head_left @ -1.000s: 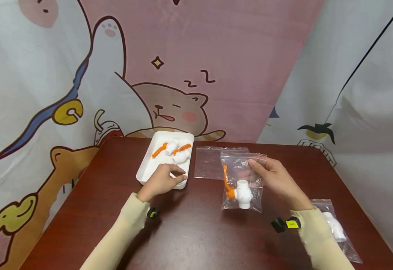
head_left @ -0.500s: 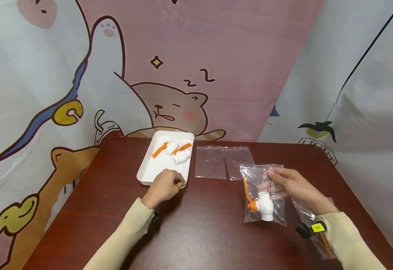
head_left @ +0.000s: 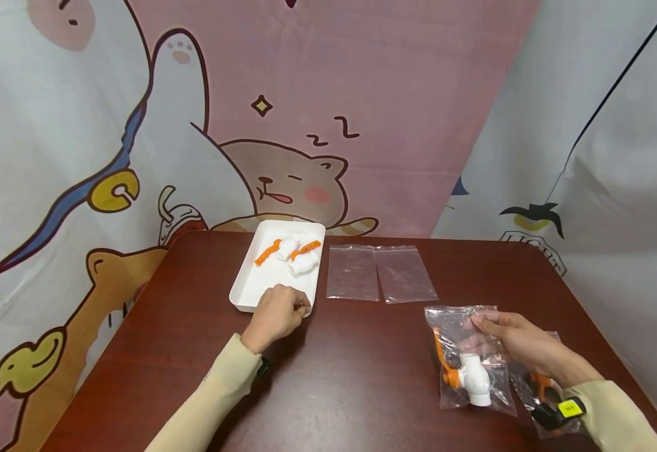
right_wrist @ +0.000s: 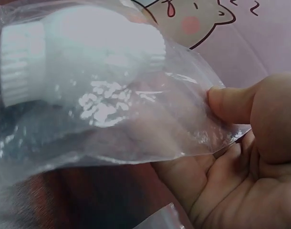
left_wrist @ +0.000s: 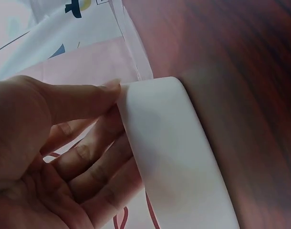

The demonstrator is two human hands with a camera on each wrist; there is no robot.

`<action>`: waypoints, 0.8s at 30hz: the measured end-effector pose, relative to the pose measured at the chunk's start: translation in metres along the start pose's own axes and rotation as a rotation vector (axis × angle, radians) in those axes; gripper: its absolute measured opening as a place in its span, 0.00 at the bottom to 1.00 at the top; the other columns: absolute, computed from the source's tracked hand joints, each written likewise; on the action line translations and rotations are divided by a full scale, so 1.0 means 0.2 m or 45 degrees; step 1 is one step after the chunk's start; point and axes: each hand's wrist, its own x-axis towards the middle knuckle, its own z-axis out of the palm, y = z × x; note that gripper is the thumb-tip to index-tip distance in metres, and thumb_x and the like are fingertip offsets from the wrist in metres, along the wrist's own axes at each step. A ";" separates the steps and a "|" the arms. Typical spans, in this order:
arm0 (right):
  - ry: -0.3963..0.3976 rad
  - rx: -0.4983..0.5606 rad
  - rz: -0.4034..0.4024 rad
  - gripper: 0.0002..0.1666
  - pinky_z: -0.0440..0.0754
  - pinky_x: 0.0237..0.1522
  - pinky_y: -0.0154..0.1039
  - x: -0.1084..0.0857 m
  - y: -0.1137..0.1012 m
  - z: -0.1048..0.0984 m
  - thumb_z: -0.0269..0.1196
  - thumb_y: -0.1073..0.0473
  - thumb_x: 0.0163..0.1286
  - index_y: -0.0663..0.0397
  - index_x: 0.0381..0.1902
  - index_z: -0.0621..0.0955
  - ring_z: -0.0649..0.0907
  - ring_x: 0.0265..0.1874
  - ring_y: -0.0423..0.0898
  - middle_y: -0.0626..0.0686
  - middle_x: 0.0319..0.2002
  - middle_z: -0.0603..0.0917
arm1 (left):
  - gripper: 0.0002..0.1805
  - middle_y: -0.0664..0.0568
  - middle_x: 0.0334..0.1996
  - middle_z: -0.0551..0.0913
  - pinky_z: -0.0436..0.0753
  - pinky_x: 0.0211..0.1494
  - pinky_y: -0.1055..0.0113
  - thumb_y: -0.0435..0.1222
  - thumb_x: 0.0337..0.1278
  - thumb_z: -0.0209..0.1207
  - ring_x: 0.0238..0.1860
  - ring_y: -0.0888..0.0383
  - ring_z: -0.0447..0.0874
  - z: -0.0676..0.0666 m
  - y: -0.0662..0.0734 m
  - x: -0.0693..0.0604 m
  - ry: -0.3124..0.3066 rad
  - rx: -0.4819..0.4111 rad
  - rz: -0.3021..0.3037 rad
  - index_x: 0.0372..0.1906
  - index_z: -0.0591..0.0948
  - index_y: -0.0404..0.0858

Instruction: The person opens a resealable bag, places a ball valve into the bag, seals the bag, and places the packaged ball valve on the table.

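My left hand (head_left: 277,317) grips the near right corner of a white tray (head_left: 263,285). In the left wrist view the thumb lies on the rim, with the fingers behind the tray wall (left_wrist: 176,152). Two white ball valves (head_left: 304,263) with orange handles lie toward the tray's far end. On the right, my right hand (head_left: 537,348) pinches the upper part of a clear zip bag (head_left: 500,398). Inside that bag is a white ball valve (head_left: 476,380) with an orange handle. The right wrist view shows the valve's ribbed white ends through the plastic.
Two flat clear bags (head_left: 352,276) lie side by side right of the tray. Another bagged valve with an orange handle (head_left: 541,384) lies at the right, partly hidden by my right hand and wrist. A printed cloth (head_left: 396,125) hangs behind the table.
My right hand has carried the bagged valve right and nearer to me, uncovering the flat bags. My left hand has drawn its fingers in at the tray's near corner.
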 end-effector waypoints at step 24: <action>0.189 -0.524 -0.106 0.17 0.83 0.25 0.38 0.01 0.04 0.03 0.60 0.58 0.76 0.69 0.51 0.80 0.83 0.24 0.42 0.52 0.29 0.87 | 0.05 0.64 0.15 0.82 0.72 0.28 0.63 0.34 0.50 0.71 0.22 0.61 0.76 0.00 0.00 0.00 -0.002 -0.001 -0.020 0.24 0.90 0.48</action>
